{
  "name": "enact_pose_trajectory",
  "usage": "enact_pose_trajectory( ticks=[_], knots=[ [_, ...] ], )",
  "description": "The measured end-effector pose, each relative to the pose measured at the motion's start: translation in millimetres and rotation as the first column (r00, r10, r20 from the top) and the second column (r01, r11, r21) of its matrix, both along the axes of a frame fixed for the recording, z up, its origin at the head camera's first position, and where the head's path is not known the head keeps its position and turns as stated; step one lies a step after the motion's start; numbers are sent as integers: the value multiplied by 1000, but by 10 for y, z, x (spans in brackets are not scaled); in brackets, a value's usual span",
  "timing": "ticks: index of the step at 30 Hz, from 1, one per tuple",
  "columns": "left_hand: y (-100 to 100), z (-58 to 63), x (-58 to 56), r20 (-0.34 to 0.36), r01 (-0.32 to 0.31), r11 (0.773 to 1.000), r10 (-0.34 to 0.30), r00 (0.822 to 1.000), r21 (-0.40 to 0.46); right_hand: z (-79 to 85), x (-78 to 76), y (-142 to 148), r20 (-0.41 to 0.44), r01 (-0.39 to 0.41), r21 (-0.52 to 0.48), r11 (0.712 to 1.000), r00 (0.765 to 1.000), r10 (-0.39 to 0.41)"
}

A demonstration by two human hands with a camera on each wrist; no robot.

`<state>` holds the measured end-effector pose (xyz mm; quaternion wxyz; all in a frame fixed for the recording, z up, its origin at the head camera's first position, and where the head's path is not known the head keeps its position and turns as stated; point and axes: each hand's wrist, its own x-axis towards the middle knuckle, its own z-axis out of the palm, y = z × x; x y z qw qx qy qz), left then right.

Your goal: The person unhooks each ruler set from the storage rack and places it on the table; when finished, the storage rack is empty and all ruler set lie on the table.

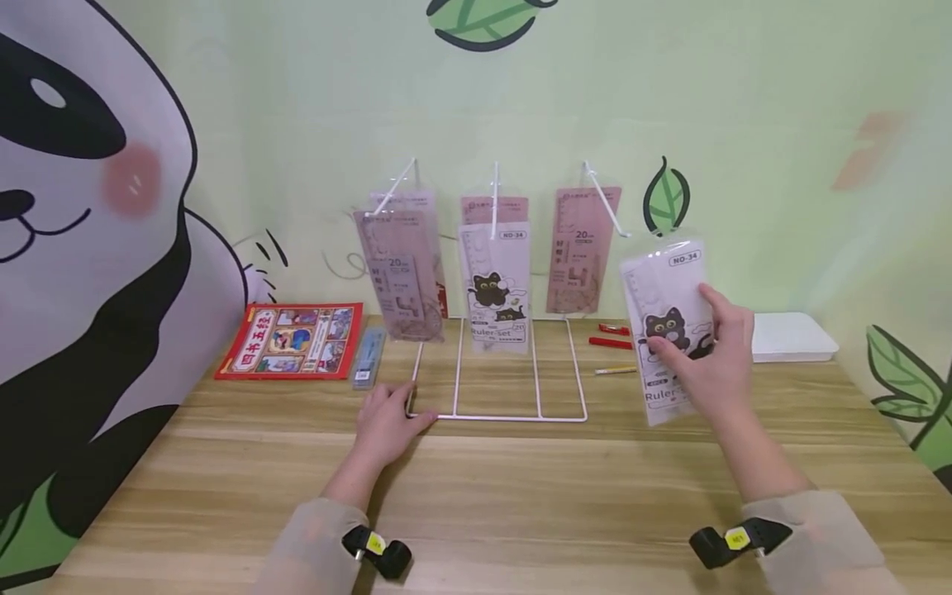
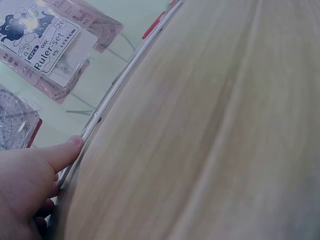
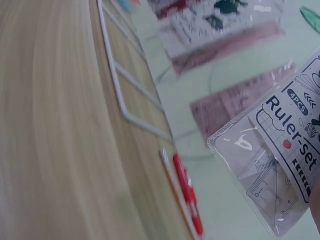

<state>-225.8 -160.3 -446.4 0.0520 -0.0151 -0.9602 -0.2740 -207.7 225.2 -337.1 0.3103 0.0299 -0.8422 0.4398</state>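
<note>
My right hand (image 1: 721,364) holds a clear-bagged ruler set (image 1: 667,330) between thumb and fingers, in front of the rack's right hook. The bag's white card has a black cat, and clear rulers show inside the ruler set (image 3: 272,187) in the right wrist view. My left hand (image 1: 387,423) grips the near left corner of the white wire display rack (image 1: 513,419), thumb along the front wire. Hanging from the rack's hooks are pink-card ruler sets (image 1: 583,248) at right, a cat-card ruler set (image 1: 497,285) over a pink one in the middle, and more bagged ruler sets (image 1: 402,277) at left.
Left of the rack lie a red picture book (image 1: 293,340) and a grey narrow box (image 1: 368,358). To its right are a red pen (image 1: 610,342) and a pencil (image 1: 614,370). A white flat object (image 1: 792,337) lies farther right, near the printed wall.
</note>
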Motion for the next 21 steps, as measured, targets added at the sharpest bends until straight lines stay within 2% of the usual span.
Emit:
enact_pose_trajectory(
  ticks=[7,13,21],
  knots=[
    [-1,-5,6,-12,1,1000,-1,1000,5,-147,-38,357,112,79,3,997,991,-78],
    [3,-1,5,-12,-1,1000,1,1000,11,-271,-67,669,158,125,62,990,978,-133],
    [2,-4,-2,2,-4,1000,4,1000,6,-404,-49,1064,244,128,149,981,956,-162]
  ],
)
